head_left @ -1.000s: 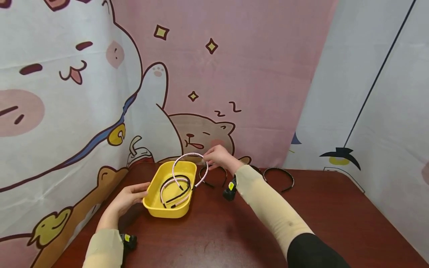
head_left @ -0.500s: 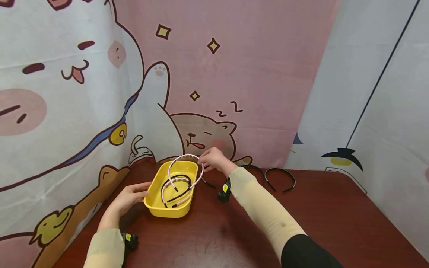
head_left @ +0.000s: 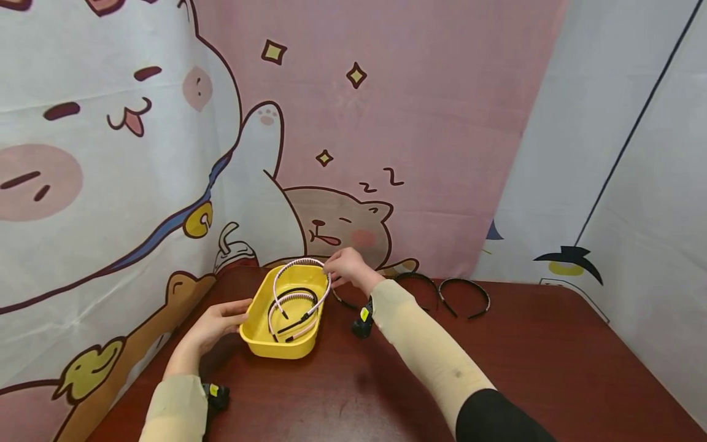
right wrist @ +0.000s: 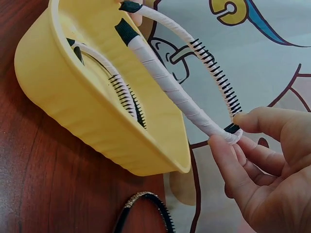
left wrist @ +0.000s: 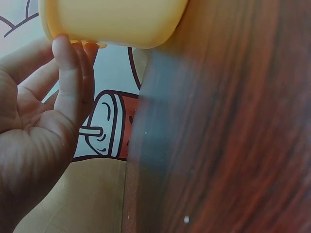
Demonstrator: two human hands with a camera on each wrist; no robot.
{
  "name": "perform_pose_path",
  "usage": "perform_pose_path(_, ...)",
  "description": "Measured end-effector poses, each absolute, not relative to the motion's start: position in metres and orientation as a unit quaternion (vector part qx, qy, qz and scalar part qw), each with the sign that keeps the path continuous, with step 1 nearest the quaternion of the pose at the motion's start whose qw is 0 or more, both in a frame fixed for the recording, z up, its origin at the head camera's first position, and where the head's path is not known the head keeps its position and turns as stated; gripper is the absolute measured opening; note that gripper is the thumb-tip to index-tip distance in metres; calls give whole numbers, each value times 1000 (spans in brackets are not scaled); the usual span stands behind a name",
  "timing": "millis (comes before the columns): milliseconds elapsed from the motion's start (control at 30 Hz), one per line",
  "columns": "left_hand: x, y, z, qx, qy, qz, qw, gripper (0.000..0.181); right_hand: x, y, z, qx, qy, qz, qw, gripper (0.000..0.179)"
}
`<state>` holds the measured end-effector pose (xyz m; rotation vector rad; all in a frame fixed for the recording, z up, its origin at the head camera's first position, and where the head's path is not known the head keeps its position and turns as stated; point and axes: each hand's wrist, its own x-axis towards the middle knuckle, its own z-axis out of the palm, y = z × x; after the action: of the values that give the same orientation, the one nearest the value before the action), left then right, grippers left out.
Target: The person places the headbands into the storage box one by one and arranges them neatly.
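Observation:
My right hand (head_left: 348,268) pinches a white-and-pink toothed headband (right wrist: 180,99) near the middle of its arc. That headband hangs over the yellow plastic basin (head_left: 276,350), its ends pointing down into it. Inside the basin lie a pale pink headband (head_left: 271,322) and a black headband (head_left: 287,328), overlapping. My left hand (head_left: 218,325) rests its fingertips against the basin's left side, just at the rim. In the left wrist view, the extended fingers meet the outer wall of the basin (left wrist: 116,22).
Beyond the right hand, a black headband with a gold-speckled band (right wrist: 127,204) lies beside the basin. Two more dark headbands, one black headband (head_left: 417,276) and another black headband (head_left: 466,280), lie along the table's back edge. A cartoon-printed cloth (head_left: 442,123) hangs behind the brown table (head_left: 497,368).
My right hand has moved left and slightly down, bringing the white-and-pink headband farther over the basin. My left hand stays at the basin's side. The view has shifted slightly.

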<state>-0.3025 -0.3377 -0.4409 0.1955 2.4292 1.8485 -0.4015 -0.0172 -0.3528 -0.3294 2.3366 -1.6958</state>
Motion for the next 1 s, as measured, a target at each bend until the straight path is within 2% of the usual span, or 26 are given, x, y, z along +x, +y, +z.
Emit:
perform_pose_path(433,-303,-337,-441,56,789,610,40,54,-400,-29,-363,-100,802,-574,133,15)
perform_pose_path(1000,-304,-338,-443,56,793,606,35,51,-400,-43,-375,-106,816,-557,110,15)
